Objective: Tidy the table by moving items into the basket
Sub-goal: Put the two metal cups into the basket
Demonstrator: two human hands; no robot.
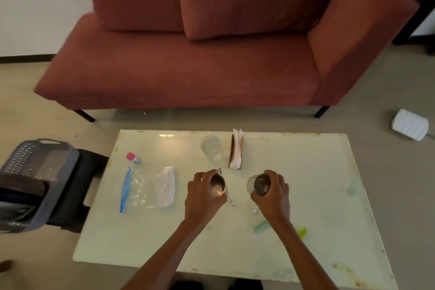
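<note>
Basket (70, 167) beside table (306, 195), two cups (217, 186) in hands.

Two bare forearms enter from bottom edge. No sleeves, watch or rings visible. Left hand (202, 195) and right hand (273, 195): fingers slender, knuckles showing, nails too blurred to tell.
</note>
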